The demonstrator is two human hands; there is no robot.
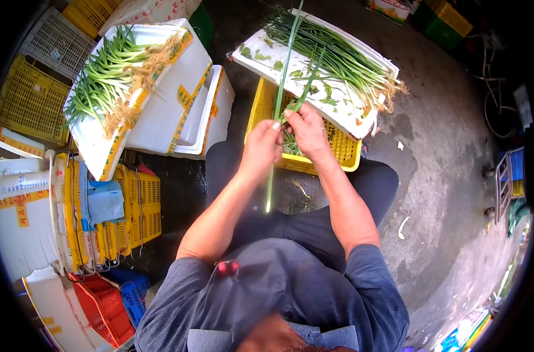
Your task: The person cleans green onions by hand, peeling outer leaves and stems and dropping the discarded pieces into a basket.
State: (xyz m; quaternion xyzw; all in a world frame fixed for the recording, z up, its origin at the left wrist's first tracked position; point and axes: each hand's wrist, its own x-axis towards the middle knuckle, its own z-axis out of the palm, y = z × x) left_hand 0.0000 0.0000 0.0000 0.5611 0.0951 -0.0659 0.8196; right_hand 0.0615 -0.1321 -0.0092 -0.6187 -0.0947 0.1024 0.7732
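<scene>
1) Near the frame's centre, the left hand (pixel 263 144) grips a long green stalk (pixel 286 66), its pale end pointing down
2) Just beside it, the right hand (pixel 307 130) pinches a green leaf (pixel 315 71)
3) Beneath both, a yellow basket (pixel 259 104) contains green scraps
4) Upper right of centre, a white foam tray (pixel 267 69) carries loose scallions (pixel 343 57)
5) Upper left, rooted stalks (pixel 105 82) lie on white foam (pixel 95 144)

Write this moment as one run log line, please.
left hand: holding long green stalk; right hand: pinching green leaf; white foam tray: bears green onions; yellow crate: partly beneath tray
</scene>
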